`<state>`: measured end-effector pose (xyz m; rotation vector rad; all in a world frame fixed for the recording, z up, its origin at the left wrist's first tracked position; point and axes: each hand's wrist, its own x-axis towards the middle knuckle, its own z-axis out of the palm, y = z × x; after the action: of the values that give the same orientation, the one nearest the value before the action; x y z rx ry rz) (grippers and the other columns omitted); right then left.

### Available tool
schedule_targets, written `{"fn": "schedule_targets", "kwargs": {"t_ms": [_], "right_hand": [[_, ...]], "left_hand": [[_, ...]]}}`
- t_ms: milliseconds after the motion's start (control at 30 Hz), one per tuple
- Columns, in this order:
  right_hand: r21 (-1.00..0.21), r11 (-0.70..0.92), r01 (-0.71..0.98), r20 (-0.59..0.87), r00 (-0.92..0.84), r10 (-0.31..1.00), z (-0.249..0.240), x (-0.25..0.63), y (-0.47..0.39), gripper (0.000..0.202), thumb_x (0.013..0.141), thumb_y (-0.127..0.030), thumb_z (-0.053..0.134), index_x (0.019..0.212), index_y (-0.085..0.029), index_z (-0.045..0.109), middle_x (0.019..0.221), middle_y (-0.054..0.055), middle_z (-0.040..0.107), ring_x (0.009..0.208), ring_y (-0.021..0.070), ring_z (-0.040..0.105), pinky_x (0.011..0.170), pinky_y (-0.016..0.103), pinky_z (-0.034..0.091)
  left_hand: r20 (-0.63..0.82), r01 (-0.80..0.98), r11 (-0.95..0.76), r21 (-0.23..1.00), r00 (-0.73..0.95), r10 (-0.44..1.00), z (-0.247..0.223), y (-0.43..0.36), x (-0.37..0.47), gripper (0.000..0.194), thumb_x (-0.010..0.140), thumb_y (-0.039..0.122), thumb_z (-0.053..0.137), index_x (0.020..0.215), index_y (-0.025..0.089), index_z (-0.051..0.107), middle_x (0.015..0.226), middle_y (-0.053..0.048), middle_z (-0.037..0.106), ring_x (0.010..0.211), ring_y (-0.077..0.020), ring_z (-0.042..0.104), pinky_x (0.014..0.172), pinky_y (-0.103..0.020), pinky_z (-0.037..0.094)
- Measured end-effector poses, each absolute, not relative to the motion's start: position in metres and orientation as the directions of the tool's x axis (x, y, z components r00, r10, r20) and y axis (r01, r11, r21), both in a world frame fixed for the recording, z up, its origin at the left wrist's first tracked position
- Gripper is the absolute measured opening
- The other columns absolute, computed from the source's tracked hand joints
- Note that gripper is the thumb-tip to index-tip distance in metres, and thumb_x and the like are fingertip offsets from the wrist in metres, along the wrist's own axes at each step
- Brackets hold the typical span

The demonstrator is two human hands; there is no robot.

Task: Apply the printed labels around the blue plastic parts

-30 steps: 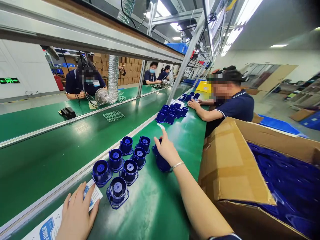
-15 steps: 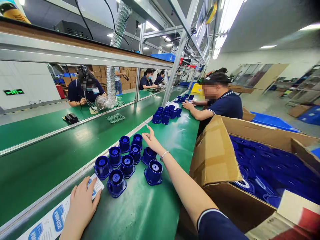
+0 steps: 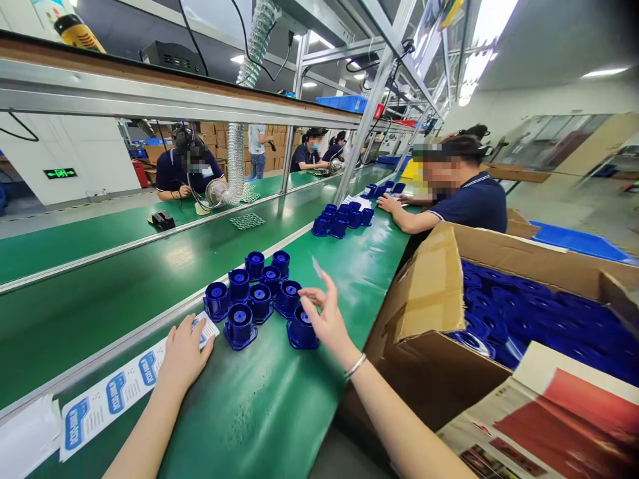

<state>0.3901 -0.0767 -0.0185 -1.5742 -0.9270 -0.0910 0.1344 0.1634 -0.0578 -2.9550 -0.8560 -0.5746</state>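
Note:
My left hand (image 3: pixel 187 349) lies flat, fingers spread, over a strip of blue-and-white printed stickers (image 3: pixel 114 392) on the green bench. At the strip's upper end stands a group of dark blue round plastic housings (image 3: pixel 259 301) with square flanges. My right hand (image 3: pixel 327 319) is raised over the nearest right-hand housing (image 3: pixel 301 332) and partly covers it. A small pale sticker (image 3: pixel 317 267) sits at the tip of its index finger; the thumb and other fingers are apart. Whether the right fingers touch the housing, I cannot tell.
A cardboard box (image 3: pixel 429 299) full of blue parts stands right of the bench. Farther along, a co-worker (image 3: pixel 474 186) sits by more blue housings (image 3: pixel 344 218). A metal rail (image 3: pixel 164 319) borders the bench on the left. White paper (image 3: pixel 30 432) lies at lower left.
My right hand has drawn back toward me from beyond the housings, the small sticker still on its index finger. My left hand stays on the strip. The view has shifted.

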Motion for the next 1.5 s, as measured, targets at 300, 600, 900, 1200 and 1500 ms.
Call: {"fn": "schedule_targets", "kwargs": {"t_ms": [300,600,900,1200,1500], "right_hand": [[-0.717,0.217,0.662,0.597,0.423,0.682,-0.047,0.301,-0.069,0.081,0.096,-0.035,0.064,0.157,-0.024,0.014,0.133,0.012,0.054,0.129,0.0283,0.051,0.116,0.052,0.037],[-0.743,0.517,0.425,0.651,0.277,0.707,-0.020,0.247,-0.046,0.096,0.090,-0.026,0.072,0.155,-0.030,0.002,0.134,0.013,0.052,0.127,0.0278,0.053,0.110,0.053,0.045],[-0.686,0.727,0.037,0.727,0.051,0.684,0.021,0.179,-0.023,0.074,0.092,-0.034,0.076,0.145,-0.040,0.025,0.142,0.011,0.044,0.132,0.0335,0.050,0.110,0.064,0.043],[-0.868,0.338,-0.363,0.267,0.232,0.935,0.006,0.201,-0.005,0.029,0.085,-0.039,0.084,0.088,-0.025,0.058,0.090,0.001,0.059,0.081,0.0181,0.061,0.073,0.029,0.056],[-0.745,0.112,-0.657,0.122,0.031,0.992,-0.004,0.200,0.011,0.040,0.076,-0.030,0.092,0.097,-0.023,0.059,0.088,-0.001,0.069,0.076,0.0144,0.067,0.071,0.025,0.057]], "left_hand": [[0.385,0.450,-0.822,0.349,0.731,0.563,-0.039,0.137,0.128,0.041,0.093,0.032,0.048,0.126,0.012,0.063,0.149,-0.025,0.048,0.148,-0.0403,0.032,0.120,-0.065,0.015],[0.115,0.310,-0.337,0.889,0.562,0.819,-0.015,0.015,0.069,0.057,0.100,0.059,0.033,0.132,0.017,0.055,0.123,-0.018,0.065,0.111,-0.0294,0.064,0.098,-0.049,0.051],[-0.324,-0.643,0.620,0.450,0.529,0.784,0.009,-0.002,0.035,0.040,0.098,0.041,0.058,0.128,0.014,0.059,0.123,-0.014,0.070,0.113,-0.0285,0.068,0.105,-0.051,0.049],[-0.195,-0.638,0.619,0.459,0.607,0.770,-0.022,0.020,-0.029,0.055,0.092,0.053,0.063,0.129,0.012,0.064,0.132,-0.015,0.068,0.126,-0.0281,0.062,0.113,-0.041,0.045],[-0.298,-0.414,0.674,0.611,0.669,0.681,-0.036,0.020,-0.057,0.074,0.091,0.040,0.064,0.157,0.033,0.032,0.137,-0.010,0.066,0.125,-0.0343,0.062,0.107,-0.049,0.052]]}}
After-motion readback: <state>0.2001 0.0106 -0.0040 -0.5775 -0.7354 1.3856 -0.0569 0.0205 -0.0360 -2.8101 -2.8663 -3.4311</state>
